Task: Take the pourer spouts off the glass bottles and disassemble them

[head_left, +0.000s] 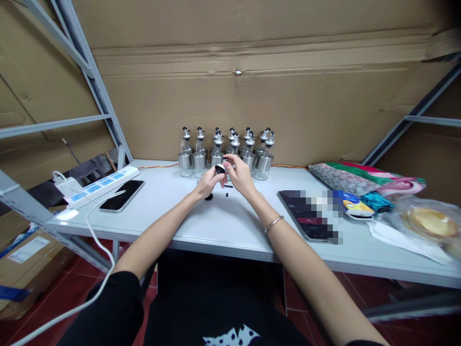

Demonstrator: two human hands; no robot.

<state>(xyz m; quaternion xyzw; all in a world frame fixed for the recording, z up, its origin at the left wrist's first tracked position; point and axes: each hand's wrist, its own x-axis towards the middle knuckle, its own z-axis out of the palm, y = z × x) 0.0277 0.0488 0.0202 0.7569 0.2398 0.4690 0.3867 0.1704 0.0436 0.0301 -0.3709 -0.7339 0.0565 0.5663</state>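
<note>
My left hand (209, 182) is closed around a silver-and-black bottle pourer spout (220, 168), its dark underside turned towards me. The fingers of my right hand (239, 174) pinch the same spout near its narrow end, so the two hands meet over the table. Below them lie small black parts: a round black piece (209, 197), a tiny black plug (226, 194) and a thin black strip (228, 186). Just behind stand several glass oil bottles (264, 163) with steel sleeves, most topped by pourer spouts. Two at the front left, including one bottle (186, 162), have bare necks.
A phone (122, 195) and a white power strip (104, 185) with a cable lie left. To the right are a larger dark phone (306, 216), a patterned cloth bag (345, 178) and packaged food (428, 223). Cardboard (252, 101) walls off the white table's back.
</note>
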